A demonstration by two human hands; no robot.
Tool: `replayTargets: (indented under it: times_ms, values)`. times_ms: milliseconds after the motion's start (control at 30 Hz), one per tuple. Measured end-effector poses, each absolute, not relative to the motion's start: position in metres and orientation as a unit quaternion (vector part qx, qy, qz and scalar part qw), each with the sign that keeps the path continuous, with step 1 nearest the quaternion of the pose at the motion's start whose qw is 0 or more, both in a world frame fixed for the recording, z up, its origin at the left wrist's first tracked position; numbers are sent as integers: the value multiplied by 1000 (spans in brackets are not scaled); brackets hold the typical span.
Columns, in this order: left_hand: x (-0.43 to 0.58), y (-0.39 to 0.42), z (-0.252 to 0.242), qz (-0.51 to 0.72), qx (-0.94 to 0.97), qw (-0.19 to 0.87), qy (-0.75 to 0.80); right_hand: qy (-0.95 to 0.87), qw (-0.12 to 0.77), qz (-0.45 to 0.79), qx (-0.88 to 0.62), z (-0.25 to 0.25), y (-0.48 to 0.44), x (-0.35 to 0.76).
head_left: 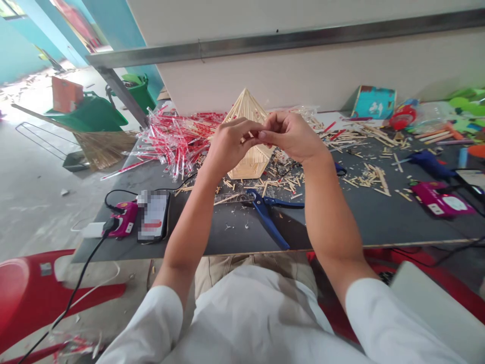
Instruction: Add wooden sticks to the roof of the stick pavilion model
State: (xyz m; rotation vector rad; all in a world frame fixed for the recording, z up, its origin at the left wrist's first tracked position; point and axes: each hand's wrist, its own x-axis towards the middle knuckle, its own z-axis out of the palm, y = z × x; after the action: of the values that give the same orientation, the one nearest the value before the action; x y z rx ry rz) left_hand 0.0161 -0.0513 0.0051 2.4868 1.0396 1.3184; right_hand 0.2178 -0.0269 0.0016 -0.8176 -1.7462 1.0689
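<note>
Left hand and right hand pinch closed, what the fingers hold hidden, before a stick pyramid, its visible faces fully laid.

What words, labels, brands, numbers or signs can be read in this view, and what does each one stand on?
No text can be read anywhere in this view.
Larger magenta device: white label, too small to read.
Smaller magenta device: small marks, too small to read.
Phone: screen pixelated, unreadable.
Clear ruler: scale marks too small to read.
Sticker on the red plastic chair: too blurred to read.
</note>
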Motion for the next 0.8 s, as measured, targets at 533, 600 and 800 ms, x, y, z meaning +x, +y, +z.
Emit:
replayTargets:
  times_ms: [533, 600, 800]
  values:
    - [-42, -27, 3, 509, 738, 75, 436, -667, 533, 272, -443, -17, 8, 270]
    - [-50, -24, 2, 519, 726, 71, 446, -645, 560, 234, -465, -31, 20, 283]
    - [-58, -20, 1, 522, 718, 60, 457, -588, 554, 304, -506, -61, 40, 296]
